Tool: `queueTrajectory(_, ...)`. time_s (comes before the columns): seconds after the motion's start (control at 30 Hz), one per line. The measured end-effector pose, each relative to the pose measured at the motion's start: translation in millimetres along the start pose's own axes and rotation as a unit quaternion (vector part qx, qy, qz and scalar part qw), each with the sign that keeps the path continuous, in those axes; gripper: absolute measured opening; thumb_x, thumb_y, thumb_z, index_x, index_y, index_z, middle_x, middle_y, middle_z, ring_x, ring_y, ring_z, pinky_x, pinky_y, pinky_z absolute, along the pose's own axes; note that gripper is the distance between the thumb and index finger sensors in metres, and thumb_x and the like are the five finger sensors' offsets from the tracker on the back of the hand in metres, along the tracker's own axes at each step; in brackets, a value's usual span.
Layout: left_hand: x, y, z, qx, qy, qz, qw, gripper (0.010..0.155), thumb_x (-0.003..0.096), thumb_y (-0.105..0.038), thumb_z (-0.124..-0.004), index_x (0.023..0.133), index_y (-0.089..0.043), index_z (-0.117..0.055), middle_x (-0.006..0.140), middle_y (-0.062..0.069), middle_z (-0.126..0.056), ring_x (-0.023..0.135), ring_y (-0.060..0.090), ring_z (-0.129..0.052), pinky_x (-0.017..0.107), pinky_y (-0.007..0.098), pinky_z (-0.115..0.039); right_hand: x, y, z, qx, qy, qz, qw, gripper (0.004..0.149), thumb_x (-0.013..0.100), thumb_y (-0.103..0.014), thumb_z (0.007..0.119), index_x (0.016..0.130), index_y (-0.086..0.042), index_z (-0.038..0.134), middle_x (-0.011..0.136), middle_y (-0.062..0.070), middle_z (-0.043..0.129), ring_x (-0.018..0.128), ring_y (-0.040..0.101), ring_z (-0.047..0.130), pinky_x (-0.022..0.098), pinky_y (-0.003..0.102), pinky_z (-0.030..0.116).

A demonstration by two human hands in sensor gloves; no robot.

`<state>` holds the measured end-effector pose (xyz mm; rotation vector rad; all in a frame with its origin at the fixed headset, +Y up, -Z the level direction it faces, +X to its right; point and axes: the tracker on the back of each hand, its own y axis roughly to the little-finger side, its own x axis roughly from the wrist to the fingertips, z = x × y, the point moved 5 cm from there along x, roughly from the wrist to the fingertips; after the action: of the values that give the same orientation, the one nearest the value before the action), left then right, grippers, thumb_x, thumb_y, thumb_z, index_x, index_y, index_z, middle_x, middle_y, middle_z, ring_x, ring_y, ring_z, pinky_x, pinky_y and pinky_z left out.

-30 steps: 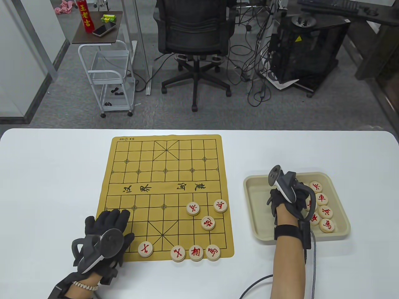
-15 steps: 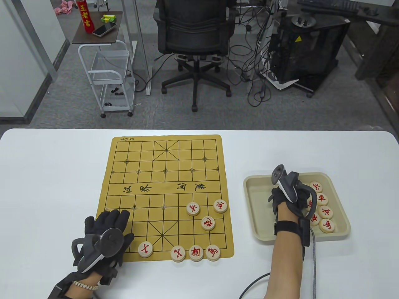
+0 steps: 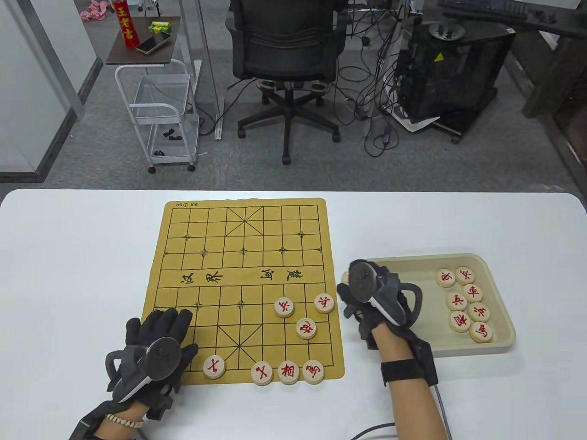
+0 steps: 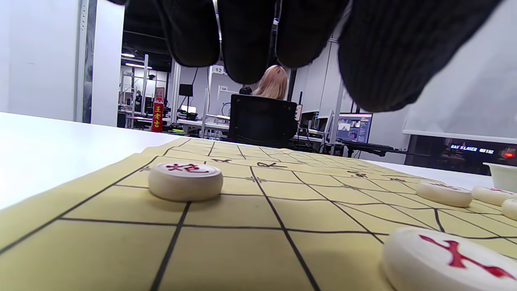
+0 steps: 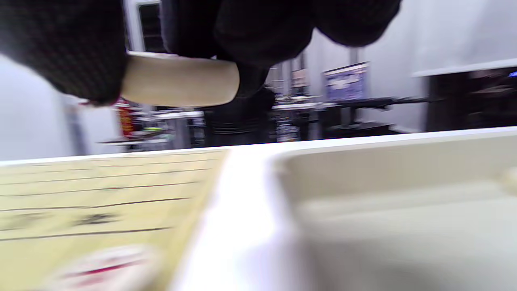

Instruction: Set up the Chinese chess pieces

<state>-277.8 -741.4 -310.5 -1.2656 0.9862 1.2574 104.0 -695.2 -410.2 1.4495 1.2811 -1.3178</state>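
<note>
A yellow chess board mat (image 3: 243,256) lies on the white table, with several round cream pieces with red characters on its near half, such as one (image 3: 214,366) in the bottom row. My left hand (image 3: 158,330) rests flat on the mat's near left corner, over a piece (image 4: 185,180) that only the left wrist view shows. My right hand (image 3: 351,293) is between the mat and the beige tray (image 3: 500,348). It pinches a cream piece (image 5: 179,80), whose edge shows at the fingertips (image 3: 345,277). Several pieces, one (image 3: 481,332) among them, lie in the tray's right side.
An office chair (image 3: 286,50) and a white cart (image 3: 158,110) stand beyond the table's far edge. A cable (image 3: 380,428) runs from my right wrist over the near table edge. Bare white table lies left of the mat.
My right hand has lifted a piece out of the tray and moved left, to the gap between tray and mat. The left hand has not moved.
</note>
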Motion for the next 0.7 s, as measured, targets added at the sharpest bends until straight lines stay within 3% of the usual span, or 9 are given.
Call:
queueTrajectory(0.17, -1, 0, 1, -0.003, -0.004, -0.004, 1.000, 0.077, 0.0382, -0.054, -0.086, 0.107, -0.032, -0.057, 0.114, 0.008, -0.067, 0.108, 0.044, -0.067, 0.074, 0.074, -0.041, -45, -109, 19, 0.002, -0.039, -0.146, 0.988, 0.065, 0.033, -0.057, 0.098, 0.087, -0.029, 0.078, 0.090, 0.003, 0.090, 0.056, 0.011, 0.096, 0.046, 0.036, 0.085)
queueTrajectory(0.33, -2, 3, 2, -0.010, -0.005, -0.001, 1.000, 0.077, 0.0383, -0.054, -0.086, 0.107, -0.032, -0.057, 0.115, 0.008, -0.066, 0.108, 0.044, -0.067, 0.074, 0.074, -0.040, -83, -177, 58, -0.014, -0.094, -0.231, 0.968, 0.064, 0.032, -0.056, 0.098, 0.087, -0.029, 0.079, 0.090, 0.002, 0.091, 0.055, 0.011, 0.097, 0.046, 0.036, 0.085)
queueTrajectory(0.6, -2, 5, 4, -0.017, -0.010, -0.001, 1.000, 0.077, 0.0383, -0.053, -0.086, 0.107, -0.032, -0.058, 0.115, 0.008, -0.066, 0.108, 0.044, -0.066, 0.074, 0.074, -0.040, -107, -211, 105, -0.072, -0.135, -0.276, 0.949, 0.065, 0.032, -0.056, 0.099, 0.087, -0.028, 0.078, 0.090, 0.003, 0.090, 0.056, 0.012, 0.097, 0.046, 0.037, 0.085)
queueTrajectory(0.7, -2, 5, 4, -0.017, -0.010, -0.001, 1.000, 0.077, 0.0384, -0.053, -0.086, 0.107, -0.031, -0.058, 0.115, 0.008, -0.066, 0.108, 0.044, -0.066, 0.074, 0.074, -0.040, -108, -213, 109, -0.083, -0.128, -0.277, 0.949, 0.064, 0.032, -0.055, 0.098, 0.087, -0.028, 0.078, 0.091, 0.003, 0.089, 0.057, 0.012, 0.096, 0.047, 0.037, 0.084)
